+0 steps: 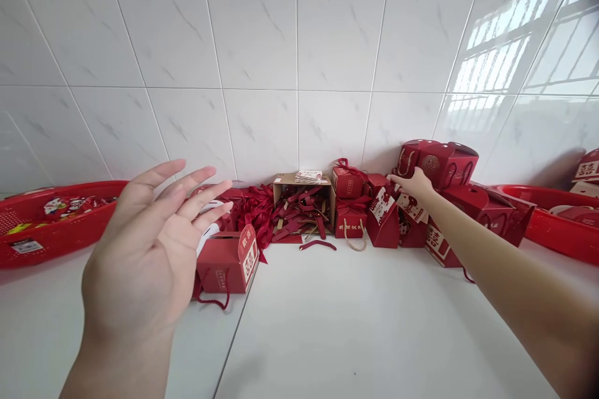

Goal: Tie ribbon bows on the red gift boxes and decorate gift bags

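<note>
The right hand (pixel 418 187) was at the end of an upper red box (pixel 447 159), stacked toward the right of the surface's (pixel 337 324) back edge; whether its fingers had closed, I could not tell. The left hand (pixel 145 249) hung open, holding nothing. Midway along that edge, a carton (pixel 283 179) gathered loose strips (pixel 304 215), probably against scattering.

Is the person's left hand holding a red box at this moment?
No, the left hand is open, and nothing lies in its palm.
</note>
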A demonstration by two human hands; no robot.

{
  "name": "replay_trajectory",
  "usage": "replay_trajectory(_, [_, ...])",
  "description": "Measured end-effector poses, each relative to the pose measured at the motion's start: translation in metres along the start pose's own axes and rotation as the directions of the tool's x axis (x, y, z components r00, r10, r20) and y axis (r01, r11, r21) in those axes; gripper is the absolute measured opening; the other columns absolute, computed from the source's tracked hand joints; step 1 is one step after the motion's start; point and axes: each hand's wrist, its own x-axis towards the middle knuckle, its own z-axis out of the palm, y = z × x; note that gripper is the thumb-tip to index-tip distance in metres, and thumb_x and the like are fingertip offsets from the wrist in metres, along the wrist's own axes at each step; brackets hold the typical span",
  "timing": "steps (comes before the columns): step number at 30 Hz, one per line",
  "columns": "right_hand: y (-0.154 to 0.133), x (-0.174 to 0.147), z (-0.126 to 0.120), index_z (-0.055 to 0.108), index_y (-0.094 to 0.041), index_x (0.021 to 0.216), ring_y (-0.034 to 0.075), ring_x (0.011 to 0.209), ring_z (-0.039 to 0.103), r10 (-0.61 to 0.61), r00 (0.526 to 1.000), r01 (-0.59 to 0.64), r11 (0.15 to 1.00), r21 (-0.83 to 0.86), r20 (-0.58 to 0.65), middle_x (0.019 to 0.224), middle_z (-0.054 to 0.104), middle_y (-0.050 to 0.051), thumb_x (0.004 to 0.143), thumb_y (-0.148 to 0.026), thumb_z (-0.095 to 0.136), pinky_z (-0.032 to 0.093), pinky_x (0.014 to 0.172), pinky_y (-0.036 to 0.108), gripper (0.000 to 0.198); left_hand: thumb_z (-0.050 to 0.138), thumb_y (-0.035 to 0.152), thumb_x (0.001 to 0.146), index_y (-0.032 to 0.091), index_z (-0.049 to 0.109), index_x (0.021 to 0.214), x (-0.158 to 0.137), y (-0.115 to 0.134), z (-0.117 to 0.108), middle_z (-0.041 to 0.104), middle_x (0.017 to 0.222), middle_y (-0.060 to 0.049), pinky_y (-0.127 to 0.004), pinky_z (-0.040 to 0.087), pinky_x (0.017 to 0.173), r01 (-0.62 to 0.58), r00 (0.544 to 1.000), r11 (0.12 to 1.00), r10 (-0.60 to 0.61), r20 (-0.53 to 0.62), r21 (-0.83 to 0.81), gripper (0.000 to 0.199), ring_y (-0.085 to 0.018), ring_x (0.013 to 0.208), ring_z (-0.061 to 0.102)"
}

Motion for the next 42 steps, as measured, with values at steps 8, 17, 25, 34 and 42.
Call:
replay_trajectory(8, [-0.002,-0.028,-0.004,0.060,-0.010,0.121,0.028,0.106,0.064,-0.173,0.977,0.179,0.983,0.036,-0.124,0.120,0.064,0.018,0.085,-0.027,0.054,0.047,0.097,0.043,0.040,0.054,0.016,0.086,0.027,0.068,0.094,-0.002,0.006,0.000,0.069,0.104,-0.005,-0.076,0.027,0.104,-0.001,1.000,1.000,0.002,0.027,-0.012,0.019,-0.036,0.110,0.064])
replay_trajectory(17, [-0.046,-0.119,-0.007,0.066,-0.021,0.105,0.021,0.085,0.068,-0.451,0.872,0.488,0.830,0.271,-0.189,0.109,0.064,0.010,0.082,-0.029,0.059,0.056,0.068,0.033,0.026,0.054,0.017,0.083,0.024,0.067,0.100,0.000,0.029,-0.016,0.068,0.103,-0.007,-0.059,0.045,0.100,-0.108,0.991,0.989,0.115,-0.073,0.104,0.022,-0.028,0.100,0.068])
replay_trajectory(25, [-0.114,-0.181,-0.008,0.065,-0.020,0.107,0.021,0.095,0.068,-0.361,0.897,0.434,0.620,0.653,-0.253,0.103,0.071,0.007,0.086,-0.025,0.054,0.055,0.078,0.033,0.023,0.068,0.030,0.073,0.023,0.063,0.094,0.013,0.022,-0.030,0.067,0.100,-0.005,-0.043,0.050,0.087,-0.070,0.976,0.888,0.155,-0.152,0.454,0.023,-0.025,0.096,0.065])
replay_trajectory(34, [-0.047,-0.175,0.116,0.067,-0.015,0.100,0.019,0.093,0.066,-0.302,0.786,0.356,0.935,0.005,0.539,0.104,0.068,0.007,0.089,-0.024,0.063,0.054,0.085,0.040,0.015,0.041,0.077,0.074,0.023,0.058,0.118,0.033,-0.051,-0.050,0.048,0.139,-0.020,-0.052,0.043,0.093,-0.039,0.817,-0.008,-0.576,0.027,0.999,0.072,-0.044,0.130,0.043])
replay_trajectory(42, [-0.024,-0.180,0.142,0.060,-0.018,0.116,0.020,0.100,0.063,-0.208,0.754,0.359,0.925,-0.126,0.623,0.119,0.062,0.008,0.094,-0.033,0.056,0.054,0.086,0.040,0.027,0.048,0.067,0.072,0.022,0.066,0.106,0.034,-0.085,-0.057,0.056,0.129,-0.020,-0.055,0.042,0.091,-0.123,0.715,-0.041,-0.697,0.060,0.992,0.059,-0.050,0.133,0.033])
